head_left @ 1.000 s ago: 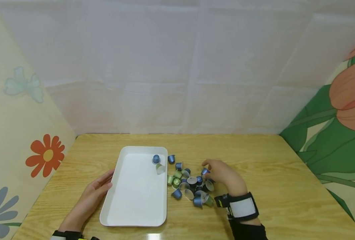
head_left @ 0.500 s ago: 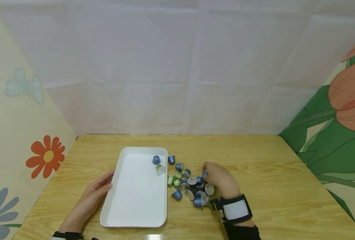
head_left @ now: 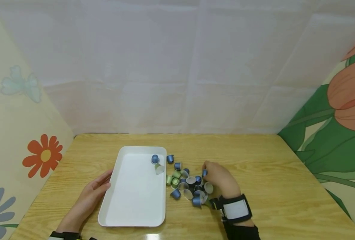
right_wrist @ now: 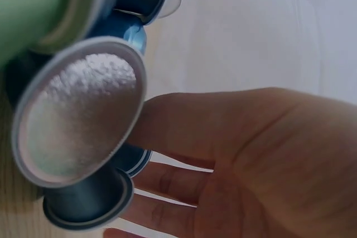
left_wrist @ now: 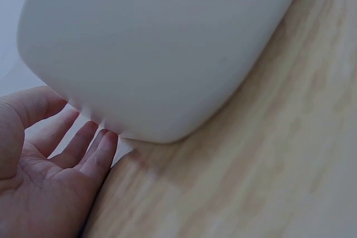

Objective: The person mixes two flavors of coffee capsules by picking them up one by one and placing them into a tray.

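Note:
My left hand (head_left: 90,196) is at the left side of a white rectangular tray (head_left: 132,220); in the left wrist view its fairly straight fingertips (left_wrist: 106,137) touch the tray's outer wall. A blue coffee capsule (head_left: 155,158) and a pale green capsule (head_left: 159,169) lie in the tray's upper right. At the right of a capsule pile, my right hand (head_left: 222,176) pinches a blue coffee capsule (head_left: 204,172) between thumb and fingers. In the right wrist view, a foil-lidded capsule (right_wrist: 83,115) partly hides that grip.
Blue, green and dark capsules lie in a loose pile right of the tray, among them a blue one (head_left: 176,194) and a green one (head_left: 175,182). A pale cloth (head_left: 177,83) hangs behind the wooden table (head_left: 255,160). Painted panels flank both sides.
My right hand has come slightly left and closed its fingers round the blue capsule, which now sits in its pinch. The left hand and the tray look unmoved.

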A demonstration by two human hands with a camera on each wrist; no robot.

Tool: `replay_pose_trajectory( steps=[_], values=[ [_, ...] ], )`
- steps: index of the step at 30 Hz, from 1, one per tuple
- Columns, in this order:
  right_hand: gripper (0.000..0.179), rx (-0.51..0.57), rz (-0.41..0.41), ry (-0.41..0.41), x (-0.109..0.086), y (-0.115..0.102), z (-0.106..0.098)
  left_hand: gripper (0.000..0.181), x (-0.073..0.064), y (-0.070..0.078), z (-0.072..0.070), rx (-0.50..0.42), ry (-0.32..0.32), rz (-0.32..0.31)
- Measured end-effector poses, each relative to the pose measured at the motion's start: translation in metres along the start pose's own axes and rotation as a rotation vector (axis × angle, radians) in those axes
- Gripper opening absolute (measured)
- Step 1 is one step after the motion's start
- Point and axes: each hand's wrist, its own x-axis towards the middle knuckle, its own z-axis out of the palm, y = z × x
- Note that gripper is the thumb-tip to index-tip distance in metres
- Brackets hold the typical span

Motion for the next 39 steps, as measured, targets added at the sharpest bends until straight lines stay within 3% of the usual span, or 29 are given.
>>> replay_pose_trajectory(
  steps=[7,17,24,33,39],
  values=[
    [0.019,0.0,-0.032,0.037,-0.001,-0.01,-0.005,0.059,0.0,0.002,0.0,0.013,0.012,-0.003],
    [0.034,-0.036,-0.059,0.061,-0.006,-0.047,-0.002,0.059,-0.002,0.003,-0.003,0.012,0.008,-0.001],
    [0.031,-0.107,-0.206,0.117,-0.014,-0.068,0.007,0.062,-0.003,0.005,-0.003,0.047,0.037,-0.054],
    [0.026,-0.256,-0.438,0.204,-0.021,-0.092,0.021,0.061,-0.002,0.004,-0.001,0.017,0.01,-0.028],
    [0.034,-0.319,-0.52,0.211,-0.024,-0.104,0.031,0.061,-0.001,0.003,0.0,0.021,0.014,-0.021]
  ],
)
